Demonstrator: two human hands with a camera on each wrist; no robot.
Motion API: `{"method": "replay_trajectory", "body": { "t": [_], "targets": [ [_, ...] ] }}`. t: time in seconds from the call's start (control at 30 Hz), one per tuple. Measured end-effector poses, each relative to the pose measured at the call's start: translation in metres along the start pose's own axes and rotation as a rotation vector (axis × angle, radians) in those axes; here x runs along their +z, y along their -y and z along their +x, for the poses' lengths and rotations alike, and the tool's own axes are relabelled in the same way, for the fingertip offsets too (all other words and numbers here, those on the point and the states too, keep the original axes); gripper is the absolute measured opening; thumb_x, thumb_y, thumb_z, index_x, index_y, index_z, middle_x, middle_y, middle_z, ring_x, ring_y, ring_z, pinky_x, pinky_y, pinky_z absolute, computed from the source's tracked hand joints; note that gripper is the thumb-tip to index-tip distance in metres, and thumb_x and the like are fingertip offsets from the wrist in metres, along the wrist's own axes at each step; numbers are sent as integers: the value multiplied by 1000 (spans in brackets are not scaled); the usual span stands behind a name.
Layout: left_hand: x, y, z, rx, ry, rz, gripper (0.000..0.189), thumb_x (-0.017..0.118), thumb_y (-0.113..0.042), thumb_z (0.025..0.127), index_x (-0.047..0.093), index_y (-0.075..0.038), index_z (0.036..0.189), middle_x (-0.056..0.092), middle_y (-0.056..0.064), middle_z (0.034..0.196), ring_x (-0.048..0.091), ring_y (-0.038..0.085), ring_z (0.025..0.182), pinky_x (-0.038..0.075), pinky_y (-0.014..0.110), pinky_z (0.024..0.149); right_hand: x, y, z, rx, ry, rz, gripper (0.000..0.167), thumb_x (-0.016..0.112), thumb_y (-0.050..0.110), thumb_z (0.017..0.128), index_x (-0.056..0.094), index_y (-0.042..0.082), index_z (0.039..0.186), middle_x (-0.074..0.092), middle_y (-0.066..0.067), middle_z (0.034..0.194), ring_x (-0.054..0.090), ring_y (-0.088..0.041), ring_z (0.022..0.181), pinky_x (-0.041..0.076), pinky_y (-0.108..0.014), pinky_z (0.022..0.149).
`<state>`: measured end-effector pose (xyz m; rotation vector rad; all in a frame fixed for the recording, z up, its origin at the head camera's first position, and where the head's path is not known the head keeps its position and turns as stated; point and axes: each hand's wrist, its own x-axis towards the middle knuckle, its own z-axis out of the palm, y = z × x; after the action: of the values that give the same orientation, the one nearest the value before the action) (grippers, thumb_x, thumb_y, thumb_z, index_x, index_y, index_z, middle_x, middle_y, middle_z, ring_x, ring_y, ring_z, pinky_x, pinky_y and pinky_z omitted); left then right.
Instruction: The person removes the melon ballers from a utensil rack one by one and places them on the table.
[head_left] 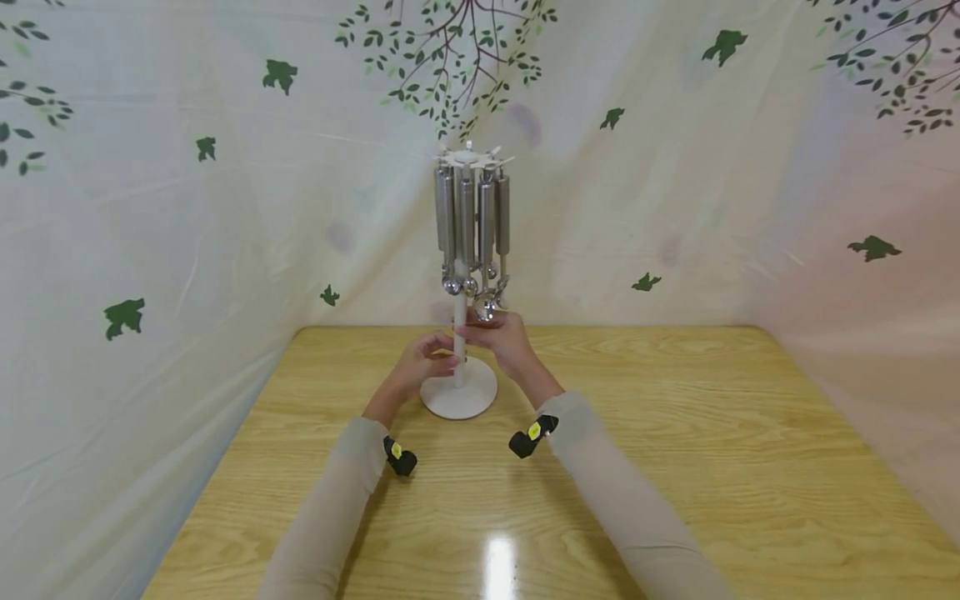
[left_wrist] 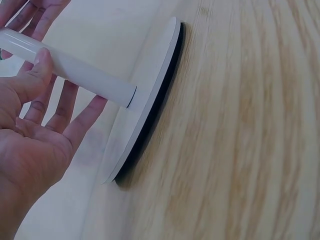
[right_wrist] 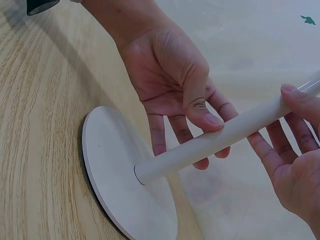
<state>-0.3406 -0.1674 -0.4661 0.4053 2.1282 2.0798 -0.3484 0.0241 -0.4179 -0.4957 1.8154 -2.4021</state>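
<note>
White utensil stand (head_left: 460, 312) sits upright on tabletop (head_left: 712, 467), left hand (head_left: 423, 364) pinching its pole (left_wrist: 82, 75) low, right hand (head_left: 504, 340) pinching higher; judged stiff, slippery-smooth, top-heavy under hanging metallic utensils (head_left: 467, 225), so best gripped by the pole, base (head_left: 459, 404) flat.

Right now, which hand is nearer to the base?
Left. The left hand holds the pole low, just above the base; the right hand holds it higher, just below the hanging utensils.

Left grip (left_wrist: 36, 147) holds a white pole (left_wrist: 92, 80) above its disc-shaped base (left_wrist: 144, 106)
</note>
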Motion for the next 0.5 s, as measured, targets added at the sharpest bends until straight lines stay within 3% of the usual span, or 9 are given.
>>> {"method": "replay_trajectory", "body": {
  "t": [0.3, 0.5],
  "targets": [
    [-9, 1, -7, 20, 35, -2, 18, 64, 7, 94, 63, -7, 105, 68, -6, 105, 69, 18, 106, 62, 39, 90, 7, -5, 0, -13, 25, -64, 29, 75, -7, 86, 68, -11, 113, 79, -10, 104, 75, -14, 92, 62, -37, 92],
    [-9, 3, -6, 11, 44, -31, 21, 64, 8, 94, 65, -11, 102, 69, -7, 104, 69, 15, 105, 62, 38, 91, 6, -8, -1, -16, 36, -69, 30, 74, -5, 88, 66, -12, 116, 78, -8, 106, 74, -14, 96, 60, -36, 96]
  ]
}}
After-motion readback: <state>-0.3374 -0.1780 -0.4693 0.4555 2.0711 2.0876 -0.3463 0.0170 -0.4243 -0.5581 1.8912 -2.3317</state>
